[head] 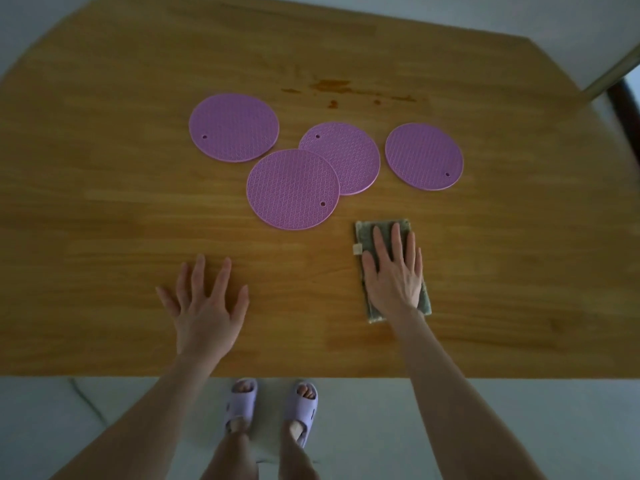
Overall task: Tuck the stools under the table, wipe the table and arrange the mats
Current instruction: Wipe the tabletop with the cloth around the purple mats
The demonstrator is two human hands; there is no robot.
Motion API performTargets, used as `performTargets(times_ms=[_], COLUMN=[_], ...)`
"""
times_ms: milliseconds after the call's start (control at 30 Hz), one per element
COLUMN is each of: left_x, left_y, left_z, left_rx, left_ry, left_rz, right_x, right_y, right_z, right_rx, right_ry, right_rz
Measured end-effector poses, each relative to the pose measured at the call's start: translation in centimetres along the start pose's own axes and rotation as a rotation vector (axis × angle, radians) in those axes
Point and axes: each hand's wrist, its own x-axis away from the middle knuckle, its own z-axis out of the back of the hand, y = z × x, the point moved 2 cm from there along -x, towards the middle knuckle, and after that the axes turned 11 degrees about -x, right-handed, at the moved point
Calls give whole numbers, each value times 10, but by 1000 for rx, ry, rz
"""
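Note:
Several round purple silicone mats lie loose on the wooden table (104, 202): one at the left (234, 127), one at the right (424, 156), and a near one (293, 189) overlapping the edge of a middle one (349, 150). A grey-green folded cloth (382, 226) lies flat just right of the near mat, and my right hand (394, 271) presses on it with straight fingers. My left hand (204, 303) rests flat on bare wood near the front edge, fingers spread, holding nothing. No stool is in view.
A brown dried stain (332, 86) streaks the wood behind the mats. My feet in lilac slippers (242, 400) stand on the pale floor below the table's front edge. A light wall corner with a dark strip (623, 109) is at the far right.

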Motion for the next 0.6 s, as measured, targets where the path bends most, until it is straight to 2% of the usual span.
performTargets(times_ms=[133,300,400,467,600], left_x=[-1,1,-3,-10,-40], left_y=[0,2,19,40,93], left_z=[-1,4,9,12,18], left_rx=[-3,46,108,134,183], left_ry=[-9,11,78,112,126], left_rz=[0,45,63,-4,-166], right_x=[-17,12,27,23,-18], right_y=[-27,-36,-20,-4,19], right_z=[-3,-13,-12,-4,15], right_rx=[-40,-39,-7,-15,-34], right_ry=[7,-19,-24,-14,48], right_rz=[-37,131,182,146,-66])
